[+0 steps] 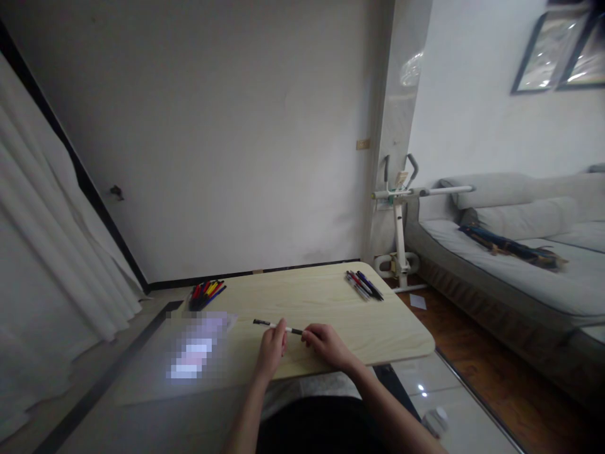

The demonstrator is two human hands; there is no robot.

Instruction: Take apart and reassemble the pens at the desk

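A slim white-and-black pen [293,330] is held level just above the near half of the wooden table. My left hand [273,348] pinches it around the middle of its barrel, fingers closed. At the pen's right end, my right hand [327,344] is closed round its dark tip section. One dark end of the pen sticks out to the left of my left hand. What the finger pads cover is hidden.
On the light wooden table [283,293] lie a bunch of coloured pens [207,294] at the back left and several pens [363,285] at the back right. A pixelated patch covers the left side. Beyond stand an exercise machine [399,221] and a sofa [501,252].
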